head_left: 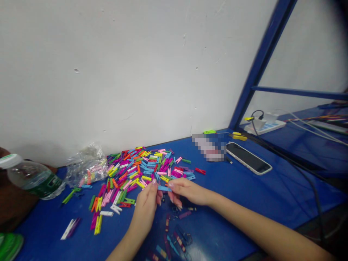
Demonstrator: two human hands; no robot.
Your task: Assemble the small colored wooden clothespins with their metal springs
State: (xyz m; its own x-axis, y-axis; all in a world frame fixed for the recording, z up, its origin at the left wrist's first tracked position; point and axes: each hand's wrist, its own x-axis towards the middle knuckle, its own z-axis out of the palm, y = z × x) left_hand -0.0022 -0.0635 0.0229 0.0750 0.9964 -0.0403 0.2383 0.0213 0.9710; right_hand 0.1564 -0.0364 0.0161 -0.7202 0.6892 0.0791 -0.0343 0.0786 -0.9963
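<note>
Both hands meet low in the middle of the head view, over a blue table. My left hand and my right hand pinch the two ends of one small light-blue clothespin piece between fingertips. Just behind the hands spreads a heap of several small coloured clothespins in pink, green, yellow, orange and blue. More loose pins lie to the left. In front of the hands lie pin halves and small dark metal springs.
A crumpled clear plastic bag with pins sits left of the heap, and a water bottle lies at the far left. A phone lies face up to the right. A power strip with cables and a blue frame post stand behind.
</note>
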